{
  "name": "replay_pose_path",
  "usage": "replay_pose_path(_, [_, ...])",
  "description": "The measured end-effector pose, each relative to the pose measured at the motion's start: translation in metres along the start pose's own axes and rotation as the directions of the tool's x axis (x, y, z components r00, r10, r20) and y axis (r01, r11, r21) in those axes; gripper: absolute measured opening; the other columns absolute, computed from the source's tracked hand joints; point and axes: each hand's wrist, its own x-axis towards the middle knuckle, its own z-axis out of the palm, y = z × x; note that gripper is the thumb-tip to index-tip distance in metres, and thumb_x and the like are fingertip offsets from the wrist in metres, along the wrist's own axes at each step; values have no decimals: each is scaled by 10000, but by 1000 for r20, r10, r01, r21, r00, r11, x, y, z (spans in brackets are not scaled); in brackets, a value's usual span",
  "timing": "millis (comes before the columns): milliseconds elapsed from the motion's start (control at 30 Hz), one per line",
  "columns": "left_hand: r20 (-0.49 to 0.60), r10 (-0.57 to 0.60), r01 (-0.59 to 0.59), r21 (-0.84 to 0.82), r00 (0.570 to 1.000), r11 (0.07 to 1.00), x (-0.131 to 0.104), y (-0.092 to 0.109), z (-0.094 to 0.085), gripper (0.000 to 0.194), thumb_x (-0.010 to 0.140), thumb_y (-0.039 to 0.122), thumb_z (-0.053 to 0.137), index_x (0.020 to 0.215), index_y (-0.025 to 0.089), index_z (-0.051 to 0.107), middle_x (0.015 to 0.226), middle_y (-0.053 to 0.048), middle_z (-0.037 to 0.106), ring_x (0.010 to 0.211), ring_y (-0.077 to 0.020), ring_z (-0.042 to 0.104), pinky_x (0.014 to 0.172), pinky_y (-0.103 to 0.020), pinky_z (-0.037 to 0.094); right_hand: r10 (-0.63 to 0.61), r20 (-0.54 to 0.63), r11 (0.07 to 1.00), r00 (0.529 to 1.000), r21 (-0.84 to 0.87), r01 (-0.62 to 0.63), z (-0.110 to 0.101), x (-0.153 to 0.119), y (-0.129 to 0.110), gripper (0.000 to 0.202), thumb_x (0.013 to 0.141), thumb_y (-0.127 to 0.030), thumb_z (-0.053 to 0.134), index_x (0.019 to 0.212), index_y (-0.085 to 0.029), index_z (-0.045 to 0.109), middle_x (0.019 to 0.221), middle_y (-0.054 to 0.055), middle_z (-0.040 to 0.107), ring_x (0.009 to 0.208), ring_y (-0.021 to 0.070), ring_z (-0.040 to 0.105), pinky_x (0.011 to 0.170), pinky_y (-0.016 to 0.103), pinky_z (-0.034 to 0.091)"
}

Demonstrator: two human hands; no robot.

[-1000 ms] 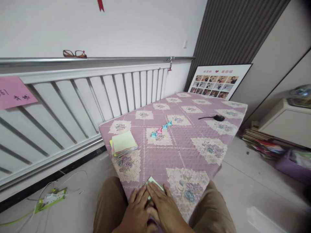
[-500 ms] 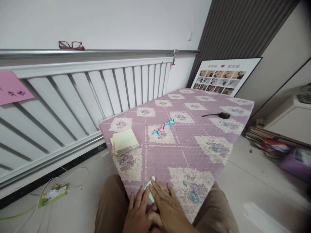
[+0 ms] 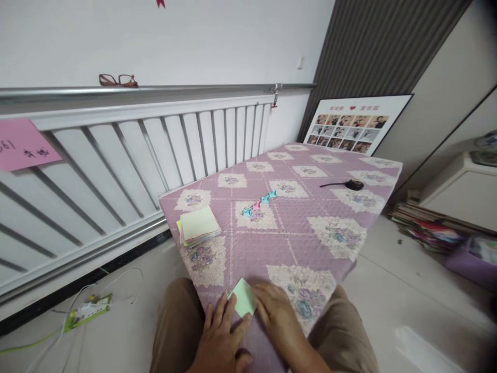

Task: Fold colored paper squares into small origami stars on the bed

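Note:
A small pale green sheet of paper (image 3: 243,299) lies on the tablecloth at the near end of the table, one corner pointing away from me. My left hand (image 3: 220,331) rests flat with fingers spread, its fingertips touching the paper's left and lower edges. At the right corner, my right hand (image 3: 277,311) has its fingers bent together on the paper's edge; the fingertips are partly hidden. Farther off, a stack of coloured paper sheets (image 3: 200,225), pale green on top, sits near the table's left edge. Several small blue and pink folded-looking pieces (image 3: 257,205) form a slanting row mid-table.
The table wears a purple floral cloth (image 3: 256,248). A black object with a strap (image 3: 354,184) lies toward the right side. Along the left runs a white radiator (image 3: 190,140); glasses (image 3: 118,80) rest on the pipe above. A photo board (image 3: 345,124) leans behind the table.
Both hands lay close together pressing over the paper. My right hand has shifted right to the paper's edge, and more of the green sheet now shows between the hands.

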Motion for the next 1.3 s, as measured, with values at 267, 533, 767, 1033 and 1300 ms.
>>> replay_pose_path(267, [-16, -17, 18, 36, 1000, 999, -2, 3, -1, 838, 752, 352, 649, 1453, 365, 189, 1548, -75, 70, 1395, -388, 110, 1067, -639, 161, -16, 13, 995, 1000, 99, 14, 12, -2, -12, 226, 851, -134, 535, 949, -266, 690, 944, 18, 682, 901, 184, 585, 828, 327, 451])
replay_pose_path(533, [-20, -142, 143, 43, 990, 989, -10, 10, -4, 740, 766, 358, 599, 1437, 317, 289, 1539, -49, 188, 1385, -377, 171, 1069, -602, 202, -34, 43, 984, 998, 176, 26, 4, -6, -11, 279, 809, -103, 557, 1006, -259, 677, 1021, 26, 661, 991, 188, 562, 901, 345, 435])
replay_pose_path(767, [-135, -227, 236, 59, 965, 970, 5, 15, -37, 382, 839, 339, 535, 1219, 298, 543, 1296, -45, 534, 1194, -281, 447, 1005, -464, 327, -26, 56, 991, 998, 130, 19, 4, -10, -13, 335, 765, -88, 582, 1038, -264, 663, 1061, 31, 649, 1036, 207, 546, 925, 366, 423])
replay_pose_path(1033, [-62, -91, 96, 82, 994, 992, 81, 4, -80, 173, 840, 168, 469, 973, 188, 577, 1069, -49, 568, 1012, -189, 508, 893, -306, 396, -26, 46, 985, 999, 170, 17, 2, -12, -14, 335, 766, -81, 579, 1037, -261, 659, 1052, 28, 633, 1022, 209, 536, 927, 367, 407])
replay_pose_path(1300, [147, 50, -61, 75, 988, 995, 111, -3, -102, 304, 686, 227, 683, 974, 196, 592, 995, -28, 619, 946, -201, 557, 796, -256, 420, -12, 52, 984, 999, 178, 2, 0, -14, -16, 296, 764, -86, 587, 999, -250, 663, 1042, 27, 634, 1025, 210, 531, 924, 359, 399])
